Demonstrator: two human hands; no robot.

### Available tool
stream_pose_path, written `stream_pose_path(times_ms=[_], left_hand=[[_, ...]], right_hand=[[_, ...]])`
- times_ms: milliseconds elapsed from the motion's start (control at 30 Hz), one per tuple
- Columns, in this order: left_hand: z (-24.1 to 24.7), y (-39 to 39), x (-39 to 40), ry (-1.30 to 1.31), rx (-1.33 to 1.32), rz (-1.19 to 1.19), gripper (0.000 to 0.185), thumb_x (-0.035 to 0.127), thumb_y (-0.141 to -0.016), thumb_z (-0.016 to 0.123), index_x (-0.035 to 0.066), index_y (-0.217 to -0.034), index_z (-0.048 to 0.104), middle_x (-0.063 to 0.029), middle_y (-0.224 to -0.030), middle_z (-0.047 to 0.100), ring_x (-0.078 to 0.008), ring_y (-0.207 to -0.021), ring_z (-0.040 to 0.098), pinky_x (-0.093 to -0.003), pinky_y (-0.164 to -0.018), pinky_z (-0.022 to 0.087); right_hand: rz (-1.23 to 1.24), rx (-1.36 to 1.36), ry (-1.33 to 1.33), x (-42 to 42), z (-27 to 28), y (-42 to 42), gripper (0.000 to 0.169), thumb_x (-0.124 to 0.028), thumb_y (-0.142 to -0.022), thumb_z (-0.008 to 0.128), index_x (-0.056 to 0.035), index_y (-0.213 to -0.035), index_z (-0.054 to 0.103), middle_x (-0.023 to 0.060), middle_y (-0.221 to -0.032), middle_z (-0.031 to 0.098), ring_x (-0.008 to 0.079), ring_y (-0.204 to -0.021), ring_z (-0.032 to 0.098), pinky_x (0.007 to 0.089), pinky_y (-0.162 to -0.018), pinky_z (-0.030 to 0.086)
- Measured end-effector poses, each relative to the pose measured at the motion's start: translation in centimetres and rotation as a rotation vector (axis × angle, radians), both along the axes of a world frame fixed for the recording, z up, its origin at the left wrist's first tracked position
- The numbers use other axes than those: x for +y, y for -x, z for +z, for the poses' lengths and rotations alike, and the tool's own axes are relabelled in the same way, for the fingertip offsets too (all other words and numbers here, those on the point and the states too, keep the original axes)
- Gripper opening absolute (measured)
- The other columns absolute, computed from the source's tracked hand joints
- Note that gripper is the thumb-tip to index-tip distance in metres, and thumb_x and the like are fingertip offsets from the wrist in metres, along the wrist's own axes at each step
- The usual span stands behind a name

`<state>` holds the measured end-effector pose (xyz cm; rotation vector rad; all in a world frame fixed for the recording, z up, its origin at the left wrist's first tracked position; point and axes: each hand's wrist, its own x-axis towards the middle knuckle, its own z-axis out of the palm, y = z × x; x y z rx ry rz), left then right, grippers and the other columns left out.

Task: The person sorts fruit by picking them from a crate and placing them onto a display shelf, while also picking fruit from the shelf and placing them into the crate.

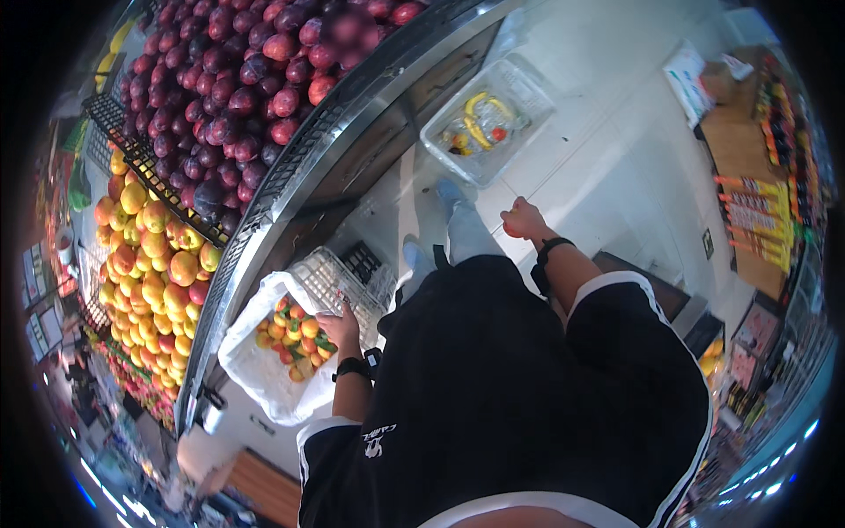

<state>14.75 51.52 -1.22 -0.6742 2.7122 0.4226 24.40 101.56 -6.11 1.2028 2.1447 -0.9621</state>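
Note:
My left hand (340, 326) is at the edge of a white-lined basket (247, 369) that holds orange-red peaches or nectarines with green leaves (294, 333). Whether its fingers grip anything is not clear. My right hand (523, 220) is closed around a small orange-red fruit (511, 229), mostly hidden by the fingers, above the floor. Ahead of it a white plastic crate (455, 165) on the floor holds yellow peel-like pieces or bananas (476, 131), a red fruit (498, 134) and clear plastic wrapping.
To the left runs a metal-edged display stand (290, 191) heaped with dark red plums (231, 99) and yellow-red nectarines (155, 264), parted by a black plastic grid (158, 173). An empty-looking grey crate (340, 284) adjoins the lined basket. Packaged goods (759, 211) stand at the right.

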Motion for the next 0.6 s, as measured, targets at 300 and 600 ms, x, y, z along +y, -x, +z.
stream_pose_path(times_ms=[300,600], left_hand=[[2.6,3.6,3.0,0.038,-0.359,0.345,0.087,0.046,-0.077,0.07,-0.01,-0.133,0.034,-0.0304,-0.135,0.045,-0.0395,-0.127,0.045,-0.0404,-0.104,0.037],[-1.5,3.1,4.1,0.484,-0.509,0.378,0.122,0.064,-0.073,0.065,-0.012,-0.145,0.002,-0.0299,-0.142,0.03,-0.0409,-0.132,0.034,-0.0449,-0.108,0.033]], right_hand=[[-0.022,0.053,0.133,6.9,-4.5,16.2,0.049,-0.043,-0.08,0.059,0.0007,-0.103,0.059,0.0264,-0.11,0.062,0.0419,-0.106,0.06,0.0467,-0.085,0.052],[-0.113,0.009,0.002,11.4,-15.1,23.3,0.062,-0.046,-0.074,0.071,-0.0013,-0.114,0.057,0.0194,-0.094,0.069,0.0323,-0.083,0.069,0.0399,-0.066,0.056]])
